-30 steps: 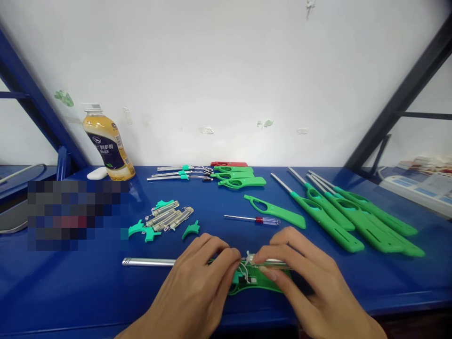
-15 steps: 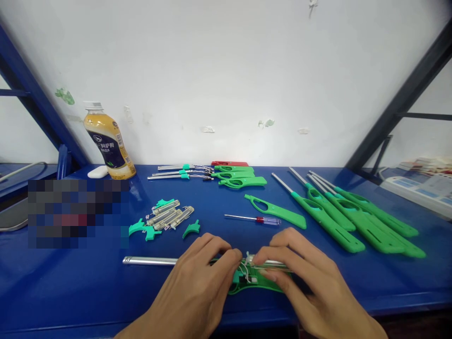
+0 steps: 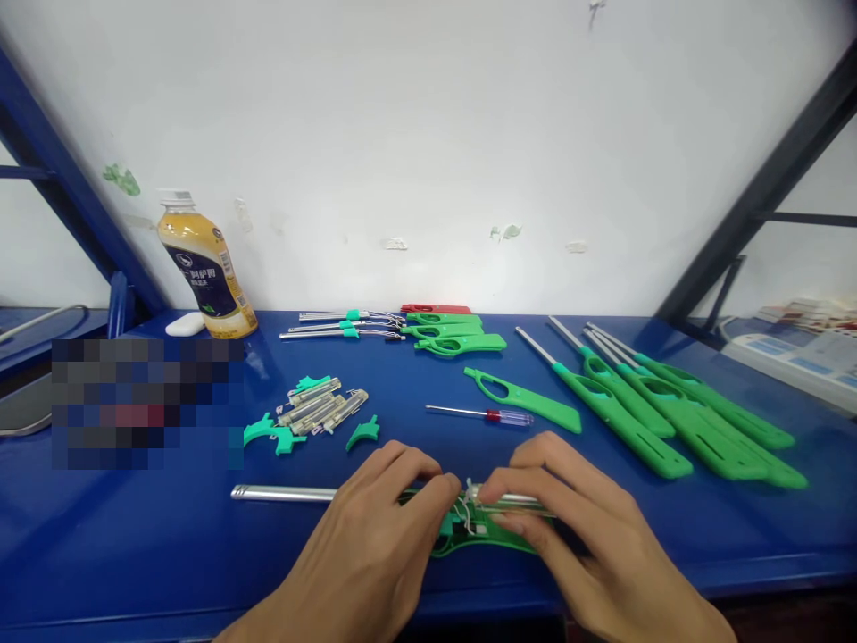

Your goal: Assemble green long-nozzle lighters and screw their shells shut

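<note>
A green utility lighter half-shell (image 3: 499, 538) lies at the table's front, inner side up. Its silver metal tube (image 3: 285, 493) sticks out to the left. My left hand (image 3: 381, 527) is closed over the shell near the tube, fingertips pressed on the parts there. My right hand (image 3: 582, 527) pinches a clear fuel tank (image 3: 519, 505) between thumb and fingers, over the shell's right part. White wires (image 3: 464, 513) and a teal trigger (image 3: 446, 527) show between the hands. My fingers hide part of the shell and tank, so I cannot tell whether the tank is seated.
Loose clear tanks (image 3: 325, 411) and teal triggers (image 3: 363, 432) lie behind my left hand. A screwdriver (image 3: 509, 417) and a green half-shell (image 3: 536, 404) lie beyond the hands. Several assembled lighters (image 3: 636, 429) lie at right. A drink bottle (image 3: 204, 268) stands back left.
</note>
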`<state>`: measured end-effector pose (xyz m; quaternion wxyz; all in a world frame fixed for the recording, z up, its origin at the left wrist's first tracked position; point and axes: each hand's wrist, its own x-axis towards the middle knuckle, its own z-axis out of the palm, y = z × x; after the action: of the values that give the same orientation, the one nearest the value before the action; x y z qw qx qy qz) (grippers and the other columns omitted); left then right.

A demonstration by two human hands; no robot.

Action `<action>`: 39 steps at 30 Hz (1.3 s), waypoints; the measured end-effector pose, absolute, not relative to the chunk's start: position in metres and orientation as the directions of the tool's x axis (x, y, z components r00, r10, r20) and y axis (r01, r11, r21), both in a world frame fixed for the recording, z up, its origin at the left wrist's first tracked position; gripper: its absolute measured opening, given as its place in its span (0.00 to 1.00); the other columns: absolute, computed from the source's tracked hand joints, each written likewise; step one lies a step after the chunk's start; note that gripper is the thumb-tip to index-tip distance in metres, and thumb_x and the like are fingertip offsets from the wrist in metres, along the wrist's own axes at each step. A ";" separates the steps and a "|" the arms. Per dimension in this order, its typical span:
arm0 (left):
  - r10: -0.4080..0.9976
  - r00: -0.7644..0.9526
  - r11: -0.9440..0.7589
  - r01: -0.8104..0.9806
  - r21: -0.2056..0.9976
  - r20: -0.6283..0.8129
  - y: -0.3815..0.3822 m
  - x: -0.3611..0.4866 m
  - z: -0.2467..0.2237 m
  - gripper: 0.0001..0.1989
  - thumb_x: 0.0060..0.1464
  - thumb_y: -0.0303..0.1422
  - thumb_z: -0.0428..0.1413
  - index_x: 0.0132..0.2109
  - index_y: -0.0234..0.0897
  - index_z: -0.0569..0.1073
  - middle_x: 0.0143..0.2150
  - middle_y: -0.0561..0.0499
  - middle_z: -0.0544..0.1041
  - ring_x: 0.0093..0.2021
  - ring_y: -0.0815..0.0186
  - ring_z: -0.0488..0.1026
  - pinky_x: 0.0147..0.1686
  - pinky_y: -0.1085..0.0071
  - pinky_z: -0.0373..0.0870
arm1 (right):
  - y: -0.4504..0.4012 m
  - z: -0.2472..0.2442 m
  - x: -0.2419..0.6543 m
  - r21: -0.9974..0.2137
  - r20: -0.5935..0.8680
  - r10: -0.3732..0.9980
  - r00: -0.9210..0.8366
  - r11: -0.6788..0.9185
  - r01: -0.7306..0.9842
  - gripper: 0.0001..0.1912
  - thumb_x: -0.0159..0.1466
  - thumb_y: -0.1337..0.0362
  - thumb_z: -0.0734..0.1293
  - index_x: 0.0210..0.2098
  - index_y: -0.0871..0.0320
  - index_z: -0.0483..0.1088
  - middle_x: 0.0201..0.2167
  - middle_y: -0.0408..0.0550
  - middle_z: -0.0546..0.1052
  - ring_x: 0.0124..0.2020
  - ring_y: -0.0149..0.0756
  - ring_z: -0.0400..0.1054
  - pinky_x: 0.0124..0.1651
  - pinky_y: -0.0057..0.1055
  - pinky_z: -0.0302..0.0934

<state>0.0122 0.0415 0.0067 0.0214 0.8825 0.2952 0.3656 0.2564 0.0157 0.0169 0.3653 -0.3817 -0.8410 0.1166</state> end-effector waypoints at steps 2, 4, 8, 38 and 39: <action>0.537 0.561 -0.825 0.506 0.253 0.630 0.042 0.012 0.007 0.16 0.66 0.15 0.50 0.50 0.38 0.74 0.43 0.47 0.78 0.40 0.61 0.74 0.39 0.67 0.76 | 0.016 0.017 0.257 -0.476 0.523 0.728 -0.443 0.681 0.557 0.12 0.80 0.67 0.63 0.56 0.44 0.72 0.43 0.44 0.76 0.44 0.35 0.75 0.51 0.30 0.73; 0.540 0.563 -0.823 0.510 0.252 0.625 0.042 0.012 0.007 0.17 0.66 0.14 0.50 0.50 0.38 0.75 0.43 0.47 0.79 0.40 0.61 0.74 0.40 0.67 0.76 | 0.016 0.016 0.258 -0.480 0.515 0.734 -0.444 0.675 0.560 0.11 0.80 0.67 0.63 0.56 0.45 0.72 0.44 0.44 0.75 0.44 0.34 0.75 0.52 0.28 0.72; 0.539 0.569 -0.824 0.509 0.249 0.621 0.041 0.011 0.008 0.16 0.66 0.15 0.50 0.51 0.37 0.75 0.43 0.47 0.79 0.40 0.61 0.74 0.40 0.67 0.77 | 0.016 0.015 0.258 -0.479 0.504 0.733 -0.457 0.678 0.558 0.13 0.80 0.67 0.63 0.58 0.43 0.71 0.45 0.43 0.75 0.45 0.32 0.74 0.52 0.27 0.71; 0.543 0.562 -0.823 0.506 0.260 0.624 0.040 0.014 0.008 0.11 0.72 0.19 0.52 0.52 0.38 0.74 0.44 0.49 0.79 0.43 0.60 0.75 0.43 0.65 0.76 | 0.015 0.021 0.254 -0.451 0.540 0.721 -0.434 0.684 0.573 0.08 0.80 0.66 0.64 0.53 0.47 0.73 0.45 0.40 0.79 0.48 0.31 0.74 0.56 0.26 0.66; 0.541 0.559 -0.823 0.505 0.259 0.629 0.040 0.014 0.009 0.10 0.73 0.20 0.52 0.52 0.38 0.73 0.44 0.50 0.79 0.42 0.60 0.75 0.43 0.64 0.75 | 0.015 0.022 0.254 -0.444 0.552 0.715 -0.429 0.687 0.574 0.08 0.80 0.66 0.64 0.53 0.47 0.74 0.44 0.40 0.79 0.48 0.32 0.74 0.56 0.27 0.66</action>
<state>0.0143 0.0404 0.0086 0.0244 0.8824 0.2965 0.3644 0.2537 0.0146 0.0219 0.3720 -0.3838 -0.8399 0.0946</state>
